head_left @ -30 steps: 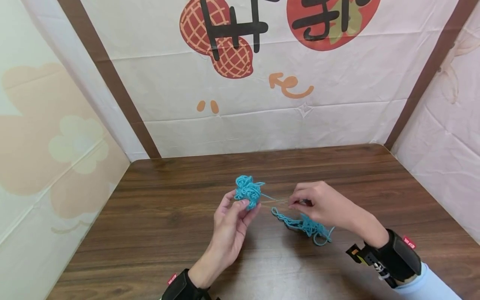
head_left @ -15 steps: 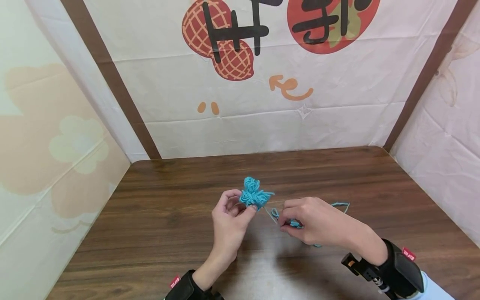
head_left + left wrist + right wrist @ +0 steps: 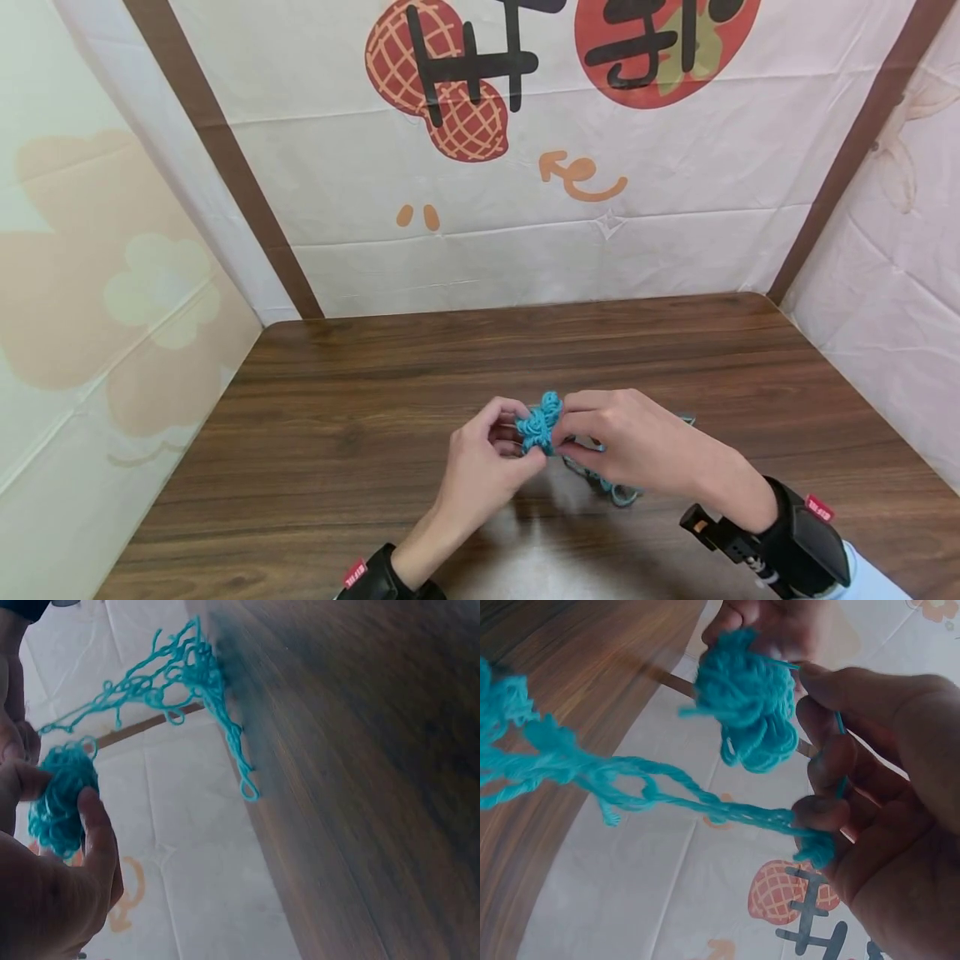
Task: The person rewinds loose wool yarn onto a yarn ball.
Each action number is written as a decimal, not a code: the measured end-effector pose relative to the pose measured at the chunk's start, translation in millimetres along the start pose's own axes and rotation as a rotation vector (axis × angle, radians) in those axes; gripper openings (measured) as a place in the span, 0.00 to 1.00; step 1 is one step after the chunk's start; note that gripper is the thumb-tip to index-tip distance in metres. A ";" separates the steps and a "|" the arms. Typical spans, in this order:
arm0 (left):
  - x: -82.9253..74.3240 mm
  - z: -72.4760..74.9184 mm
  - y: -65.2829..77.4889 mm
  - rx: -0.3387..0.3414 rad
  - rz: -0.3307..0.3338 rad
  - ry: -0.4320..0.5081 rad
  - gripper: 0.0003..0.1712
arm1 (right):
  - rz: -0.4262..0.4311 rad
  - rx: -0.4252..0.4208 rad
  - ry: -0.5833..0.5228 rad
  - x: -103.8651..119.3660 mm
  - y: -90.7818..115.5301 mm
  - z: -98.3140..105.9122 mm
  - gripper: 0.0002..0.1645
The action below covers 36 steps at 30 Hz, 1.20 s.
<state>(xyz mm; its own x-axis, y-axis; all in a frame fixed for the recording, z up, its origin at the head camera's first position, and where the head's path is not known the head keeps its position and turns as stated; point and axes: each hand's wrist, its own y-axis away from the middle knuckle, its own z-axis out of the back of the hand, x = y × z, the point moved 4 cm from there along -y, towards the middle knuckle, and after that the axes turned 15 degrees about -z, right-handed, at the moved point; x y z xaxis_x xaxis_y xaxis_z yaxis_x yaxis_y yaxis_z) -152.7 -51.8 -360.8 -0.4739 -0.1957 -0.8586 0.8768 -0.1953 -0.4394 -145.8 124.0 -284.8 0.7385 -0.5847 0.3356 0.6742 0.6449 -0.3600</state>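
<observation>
**Turquoise yarn ball [image 3: 537,429] shows its loops above a wood-grain table [image 3: 337,417]**

A small, lumpy yarn ball is held aloft over the table, about midway between its left and right edges and well apart from the far edge. Wound more like a bow than a sphere, it has a rounded lobe at the top and a crossed, bulging middle; from the right wrist, a fan of soft loops spreads from one end and a short stub [image 3: 695,712] juts from its side. Parts of it are blurred.

The left hand [image 3: 482,473] grips the ball between thumb and curled fingers. The right hand [image 3: 630,437], just beside it, pinches a taut strand [image 3: 841,722] that runs from the ball past the fingertips and down behind the fingers, while its lower fingers curl round a gathered bundle of the same yarn.

That bundle leads to a loose tangle [image 3: 199,673], open and stringy where the ball is dense, lying on the table beneath the right hand, nearer the right edge than the ball. One thin loop trails from it along the wood. Behind the far edge stands a white cloth [image 3: 360,183] with a red peanut print [image 3: 457,79].
</observation>
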 end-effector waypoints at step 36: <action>-2.2 -17.9 6.6 0.323 -0.030 0.185 0.21 | 0.051 -0.247 -0.045 -69.5 -12.4 21.0 0.15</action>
<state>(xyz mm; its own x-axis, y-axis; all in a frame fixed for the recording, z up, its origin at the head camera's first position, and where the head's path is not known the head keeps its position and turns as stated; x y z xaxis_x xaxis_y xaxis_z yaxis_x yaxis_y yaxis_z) -144.4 -35.5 -366.6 -0.4507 -0.0141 -0.8926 0.7777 -0.4970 -0.3849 -205.6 166.9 -285.4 0.7741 -0.5286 0.3483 0.6214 0.5295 -0.5775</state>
